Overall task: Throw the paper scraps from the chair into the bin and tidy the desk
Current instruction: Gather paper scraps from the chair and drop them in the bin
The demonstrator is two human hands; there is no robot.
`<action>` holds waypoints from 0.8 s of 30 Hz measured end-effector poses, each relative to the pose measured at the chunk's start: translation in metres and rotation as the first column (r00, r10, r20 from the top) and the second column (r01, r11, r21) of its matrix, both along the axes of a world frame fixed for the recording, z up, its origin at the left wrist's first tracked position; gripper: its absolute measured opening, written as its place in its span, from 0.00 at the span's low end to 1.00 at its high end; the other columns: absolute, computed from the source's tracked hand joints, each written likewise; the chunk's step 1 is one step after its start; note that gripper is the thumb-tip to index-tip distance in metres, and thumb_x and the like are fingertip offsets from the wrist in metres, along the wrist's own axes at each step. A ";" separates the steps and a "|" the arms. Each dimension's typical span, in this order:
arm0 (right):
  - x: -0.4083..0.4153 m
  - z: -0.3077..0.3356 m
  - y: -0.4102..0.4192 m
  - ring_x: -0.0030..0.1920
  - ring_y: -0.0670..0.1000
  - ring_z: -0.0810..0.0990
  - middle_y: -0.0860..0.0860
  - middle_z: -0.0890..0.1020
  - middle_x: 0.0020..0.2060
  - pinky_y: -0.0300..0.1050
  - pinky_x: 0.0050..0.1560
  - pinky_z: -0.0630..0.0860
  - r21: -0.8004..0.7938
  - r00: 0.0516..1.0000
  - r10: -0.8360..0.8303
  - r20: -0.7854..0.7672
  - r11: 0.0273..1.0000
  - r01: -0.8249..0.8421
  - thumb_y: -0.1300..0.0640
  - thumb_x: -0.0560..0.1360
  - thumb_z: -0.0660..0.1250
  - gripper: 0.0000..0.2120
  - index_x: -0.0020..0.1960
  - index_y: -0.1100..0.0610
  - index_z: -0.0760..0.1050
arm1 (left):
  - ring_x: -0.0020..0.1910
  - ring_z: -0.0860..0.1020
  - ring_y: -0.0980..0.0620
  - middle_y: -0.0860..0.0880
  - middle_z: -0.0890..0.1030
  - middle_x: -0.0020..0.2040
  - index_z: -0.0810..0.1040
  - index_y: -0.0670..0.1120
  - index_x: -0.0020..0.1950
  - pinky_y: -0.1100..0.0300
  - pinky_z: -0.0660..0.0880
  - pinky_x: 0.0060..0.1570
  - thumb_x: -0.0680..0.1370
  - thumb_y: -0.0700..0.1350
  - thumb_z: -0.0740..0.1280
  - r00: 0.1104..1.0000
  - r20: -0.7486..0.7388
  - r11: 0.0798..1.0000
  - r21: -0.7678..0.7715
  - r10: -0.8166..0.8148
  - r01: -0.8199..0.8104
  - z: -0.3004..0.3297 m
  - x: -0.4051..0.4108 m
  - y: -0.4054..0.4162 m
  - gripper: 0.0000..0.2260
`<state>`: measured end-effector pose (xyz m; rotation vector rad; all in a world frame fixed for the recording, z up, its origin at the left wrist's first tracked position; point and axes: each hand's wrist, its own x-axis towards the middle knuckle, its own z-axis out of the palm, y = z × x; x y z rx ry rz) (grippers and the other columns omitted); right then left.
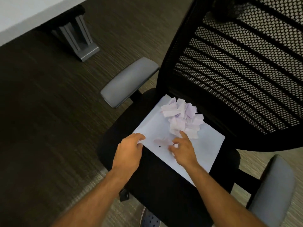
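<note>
A white sheet of paper lies on the black seat of an office chair. A heap of torn pale paper scraps sits on the sheet's far part, close to the mesh backrest. My left hand rests at the sheet's near-left corner with its fingers curled around a small white scrap. My right hand is on the sheet just below the heap, index finger stretched toward it, with a small white scrap pinched at thumb and fingers. No bin is in view.
The chair's black mesh backrest rises on the right. Grey armrests flank the seat. A desk's grey leg stands on the dark carpet at upper left, under a white desktop edge. A shoe shows at the bottom.
</note>
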<state>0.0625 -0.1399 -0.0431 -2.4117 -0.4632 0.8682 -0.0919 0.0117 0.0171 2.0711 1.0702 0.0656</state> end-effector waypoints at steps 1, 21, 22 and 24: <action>-0.002 -0.002 0.005 0.68 0.53 0.74 0.47 0.58 0.80 0.38 0.58 0.68 -0.014 0.999 0.002 0.047 1.000 -0.001 0.59 0.77 0.71 0.07 0.55 0.57 0.81 | 0.55 0.80 0.54 0.51 0.82 0.57 0.80 0.49 0.62 0.60 0.78 0.54 0.80 0.39 0.68 1.000 0.005 1.000 0.004 0.000 0.000 0.000 -0.009 0.001 0.12; -0.018 0.059 0.029 0.35 0.53 0.80 0.49 0.82 0.43 0.37 0.25 0.73 0.262 0.982 -0.186 0.010 0.949 0.177 0.59 0.76 0.70 0.04 0.44 0.53 0.78 | 0.48 0.78 0.62 0.60 0.80 0.50 0.82 0.51 0.58 0.76 0.69 0.45 0.79 0.39 0.69 0.997 0.077 1.000 0.010 0.004 -0.005 0.019 -0.085 0.015 0.10; -0.027 0.065 0.032 0.36 0.54 0.81 0.50 0.83 0.46 0.36 0.24 0.73 0.266 0.983 -0.181 -0.038 0.946 0.185 0.59 0.76 0.71 0.04 0.43 0.54 0.78 | 0.48 0.79 0.62 0.59 0.81 0.50 0.82 0.51 0.58 0.75 0.70 0.46 0.78 0.39 0.70 0.995 0.100 1.000 0.015 -0.004 0.003 0.021 -0.087 0.017 0.10; -0.049 0.074 0.043 0.41 0.56 0.83 0.52 0.83 0.49 0.38 0.27 0.76 0.254 0.984 -0.139 -0.114 0.953 0.164 0.57 0.75 0.72 0.03 0.45 0.56 0.79 | 0.49 0.79 0.62 0.58 0.82 0.51 0.82 0.50 0.57 0.72 0.73 0.48 0.78 0.39 0.70 0.989 0.145 1.000 0.028 0.007 -0.011 0.027 -0.097 0.023 0.10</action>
